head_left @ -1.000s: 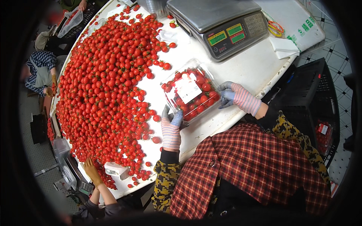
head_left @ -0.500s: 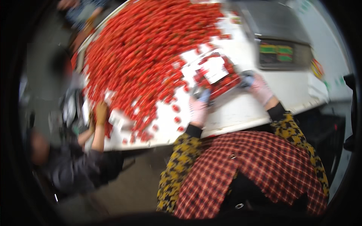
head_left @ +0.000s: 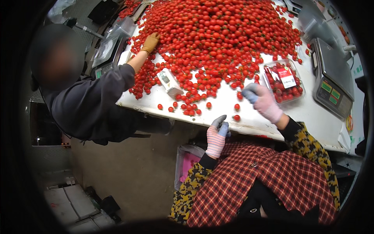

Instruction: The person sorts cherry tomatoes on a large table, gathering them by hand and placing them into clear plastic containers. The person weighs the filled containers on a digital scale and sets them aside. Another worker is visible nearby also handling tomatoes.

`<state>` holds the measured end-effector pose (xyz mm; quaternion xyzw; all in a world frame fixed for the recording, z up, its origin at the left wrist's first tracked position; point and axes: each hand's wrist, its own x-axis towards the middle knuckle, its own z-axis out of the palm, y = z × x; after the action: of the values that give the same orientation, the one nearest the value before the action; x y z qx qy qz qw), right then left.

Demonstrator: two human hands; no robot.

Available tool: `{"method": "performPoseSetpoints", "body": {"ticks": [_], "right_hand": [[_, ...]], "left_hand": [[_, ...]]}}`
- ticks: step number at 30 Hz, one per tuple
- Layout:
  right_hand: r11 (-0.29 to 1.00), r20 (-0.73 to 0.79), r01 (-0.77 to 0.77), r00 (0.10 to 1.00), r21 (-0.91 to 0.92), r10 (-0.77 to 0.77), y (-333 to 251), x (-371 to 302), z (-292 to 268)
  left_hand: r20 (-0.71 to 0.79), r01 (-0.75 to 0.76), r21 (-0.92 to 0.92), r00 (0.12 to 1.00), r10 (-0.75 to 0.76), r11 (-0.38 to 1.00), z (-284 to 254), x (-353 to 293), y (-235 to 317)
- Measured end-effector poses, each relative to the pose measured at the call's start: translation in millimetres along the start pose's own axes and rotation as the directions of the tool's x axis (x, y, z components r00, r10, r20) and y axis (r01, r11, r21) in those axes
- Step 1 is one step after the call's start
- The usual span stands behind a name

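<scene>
My left hand (head_left: 217,137), in a pink striped glove with grey and blue fingertips, is just off the table's front edge. Its thumb and fingers stand apart and nothing shows between them. Over the white tabletop, my right hand (head_left: 263,102), gloved alike and slightly blurred, has loosely bent, open fingers; I see nothing held. Its fingertips are beside a loose cherry tomato (head_left: 239,95). To the right of that hand sits a clear plastic box (head_left: 287,95) filled with cherry tomatoes, a red and white label on top. Neither hand touches the box.
A large heap of cherry tomatoes (head_left: 218,33) covers the far part of the white table (head_left: 269,126). A weighing scale (head_left: 333,84) stands at the right. On the left, another person's gloved hand (head_left: 151,42) reaches into the heap, near a small white box (head_left: 170,82).
Both my hands have let go of the tomato box, which now rests on the table farther right. My left hand has drawn back to the table edge. The view has shifted.
</scene>
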<state>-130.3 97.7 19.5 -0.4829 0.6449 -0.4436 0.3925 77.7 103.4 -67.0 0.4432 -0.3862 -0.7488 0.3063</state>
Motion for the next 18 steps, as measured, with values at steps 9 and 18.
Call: {"method": "performPoseSetpoints", "body": {"ticks": [9, 18], "right_hand": [[0.915, 0.169, -0.01, 0.982, -0.404, 0.086, 23, 160, 151], [0.833, 0.338, -0.544, 0.768, -0.103, 0.544, -5, 171, 146]], "left_hand": [[-0.166, -0.095, -0.167, 0.984, 0.067, 0.981, -76, -15, -26], [-0.328, -0.064, -0.324, 0.943, -0.049, 0.944, -111, -52, -26]]}}
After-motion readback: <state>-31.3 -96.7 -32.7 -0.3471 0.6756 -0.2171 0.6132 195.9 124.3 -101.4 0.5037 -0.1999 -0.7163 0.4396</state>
